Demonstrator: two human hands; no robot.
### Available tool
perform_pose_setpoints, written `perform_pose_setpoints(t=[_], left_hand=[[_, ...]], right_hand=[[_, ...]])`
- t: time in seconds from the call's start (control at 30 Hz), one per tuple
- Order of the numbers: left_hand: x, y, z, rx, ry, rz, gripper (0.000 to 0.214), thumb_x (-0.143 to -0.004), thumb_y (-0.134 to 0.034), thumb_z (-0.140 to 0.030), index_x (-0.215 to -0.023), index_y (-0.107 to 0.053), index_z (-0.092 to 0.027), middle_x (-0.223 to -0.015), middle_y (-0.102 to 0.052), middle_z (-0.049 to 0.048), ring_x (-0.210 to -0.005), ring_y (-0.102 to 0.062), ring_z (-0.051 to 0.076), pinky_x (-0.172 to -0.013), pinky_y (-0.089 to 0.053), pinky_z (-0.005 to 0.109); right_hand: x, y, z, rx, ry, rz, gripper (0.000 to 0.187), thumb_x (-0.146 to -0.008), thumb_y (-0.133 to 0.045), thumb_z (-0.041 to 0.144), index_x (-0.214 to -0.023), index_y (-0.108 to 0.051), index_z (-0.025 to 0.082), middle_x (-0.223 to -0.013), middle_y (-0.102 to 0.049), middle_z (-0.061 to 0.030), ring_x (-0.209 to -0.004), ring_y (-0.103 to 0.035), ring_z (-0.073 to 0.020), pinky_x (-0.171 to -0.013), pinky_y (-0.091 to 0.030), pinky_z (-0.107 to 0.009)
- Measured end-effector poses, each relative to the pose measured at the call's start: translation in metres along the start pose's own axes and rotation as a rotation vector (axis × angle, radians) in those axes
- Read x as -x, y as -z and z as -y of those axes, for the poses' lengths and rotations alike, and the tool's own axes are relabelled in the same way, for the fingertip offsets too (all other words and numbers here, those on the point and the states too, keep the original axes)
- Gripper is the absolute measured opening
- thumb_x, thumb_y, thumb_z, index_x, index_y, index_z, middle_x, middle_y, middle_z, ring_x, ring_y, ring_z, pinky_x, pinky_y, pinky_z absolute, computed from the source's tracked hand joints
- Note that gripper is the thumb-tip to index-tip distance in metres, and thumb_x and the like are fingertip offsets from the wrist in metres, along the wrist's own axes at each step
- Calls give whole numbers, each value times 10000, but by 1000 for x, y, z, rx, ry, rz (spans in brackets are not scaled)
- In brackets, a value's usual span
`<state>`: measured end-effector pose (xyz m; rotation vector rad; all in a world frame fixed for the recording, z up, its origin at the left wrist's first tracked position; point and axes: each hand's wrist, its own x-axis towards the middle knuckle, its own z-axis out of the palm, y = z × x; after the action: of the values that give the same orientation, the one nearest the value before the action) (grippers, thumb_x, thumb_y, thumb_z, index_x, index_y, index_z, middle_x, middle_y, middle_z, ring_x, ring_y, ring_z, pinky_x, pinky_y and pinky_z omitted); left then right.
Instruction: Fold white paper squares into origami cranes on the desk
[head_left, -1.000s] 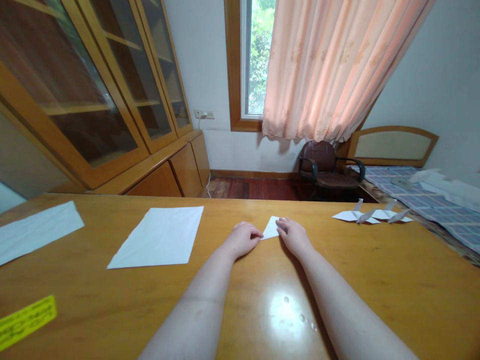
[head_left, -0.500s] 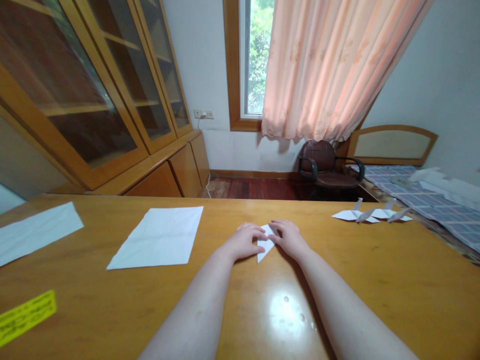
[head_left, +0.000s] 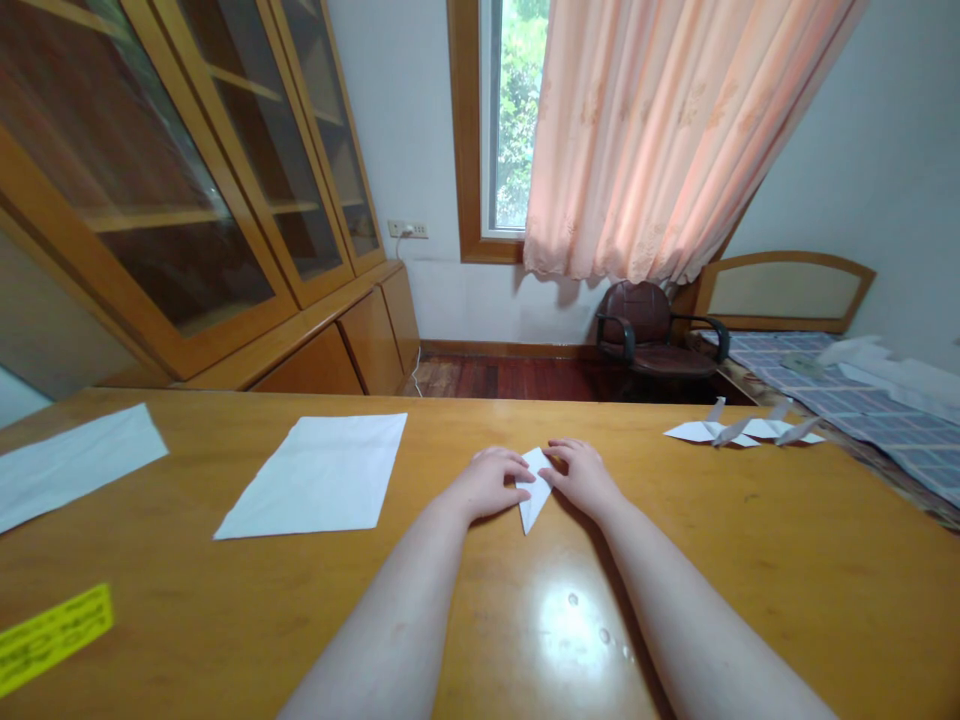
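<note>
A small piece of folded white paper lies on the wooden table between my hands, its narrow point toward me. My left hand grips its left edge, with thumb and fingers curled over the paper. From the other side, my right hand holds the right edge between thumb and fingers. The fingers of both hands cover part of the paper's sides.
Left of my hands lies a flat white sheet, and farther left another sheet. A yellow label is at the near left. Several folded paper birds stand at the far right, by the table's back edge.
The folded paper has turned a little, so its point now sits slightly lower and farther right. Both hands have stayed nearly in place, with the right fingers shifting slightly.
</note>
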<state>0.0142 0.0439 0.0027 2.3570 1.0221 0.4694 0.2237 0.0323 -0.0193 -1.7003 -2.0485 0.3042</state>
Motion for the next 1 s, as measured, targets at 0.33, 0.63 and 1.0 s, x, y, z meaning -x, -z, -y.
perform_pose_setpoints(t=[0.33,0.63,1.0], left_hand=[[-1,-6,8,-113,201,-79,592,-701,-663,-473,-1252,-539,-295,-1348,-478,53,-1242,-389,284,-1055,-279,427],[-2,-3,2,13,145,-120,416,-657,-695,-294,-1055,-594,-230,-1082,-626,46,-1054,-531,242,-933,-403,362],[-4,-2,0,223,119,-158,201,-773,-542,-229,-953,-627,-199,-953,-669,29,-860,-594,180,-766,-454,286]], right_hand=[[2,7,9,-81,42,59,346,-724,-661,364,-1032,-666,206,-1175,-615,-93,-1149,-489,-255,-1023,-279,-426],[4,9,17,-213,60,58,302,-659,-710,217,-943,-609,193,-938,-645,-43,-911,-560,-204,-886,-372,-379],[3,5,12,-223,72,59,94,-733,-622,270,-747,-632,177,-747,-623,-35,-733,-530,-176,-687,-386,-294]])
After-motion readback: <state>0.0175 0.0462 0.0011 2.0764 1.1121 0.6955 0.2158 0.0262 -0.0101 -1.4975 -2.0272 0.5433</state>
